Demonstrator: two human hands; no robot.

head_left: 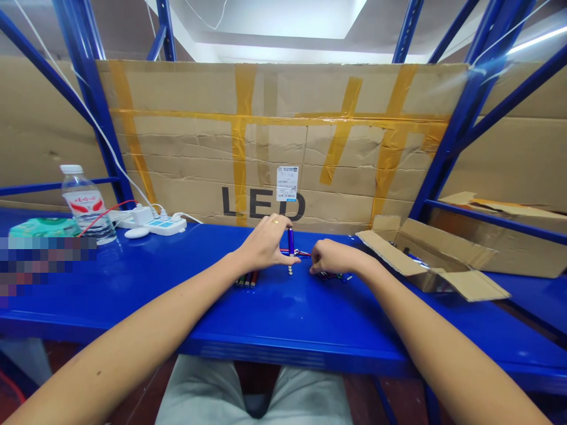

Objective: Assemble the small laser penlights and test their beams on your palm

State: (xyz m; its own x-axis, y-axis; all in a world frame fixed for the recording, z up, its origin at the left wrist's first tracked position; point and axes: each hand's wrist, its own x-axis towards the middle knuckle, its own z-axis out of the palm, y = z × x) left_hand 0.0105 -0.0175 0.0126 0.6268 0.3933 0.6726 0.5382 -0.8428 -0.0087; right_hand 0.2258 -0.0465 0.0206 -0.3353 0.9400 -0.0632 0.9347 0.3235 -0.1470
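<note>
My left hand (268, 241) grips a slim, shiny blue tube (291, 239) upright between thumb and index finger. Small silver round pieces (290, 270) show just beneath the tube; whether they are joined to it I cannot tell. Several dark tubes with silver ends (247, 281) lie side by side under my left wrist. To the right, my right hand (328, 258) has its fingers curled together over a small pile of coloured, shiny parts (330, 275). What sits between those fingertips is hidden. Behind the upright tube lies another thin blue-and-red piece (303, 254).
An open cardboard box (425, 254) with small parts inside stands at the right. On the left are a water bottle (88, 203), a green packet (44, 230) and a white power strip (159, 223). A large taped carton (199, 159) backs the blue table (283, 324).
</note>
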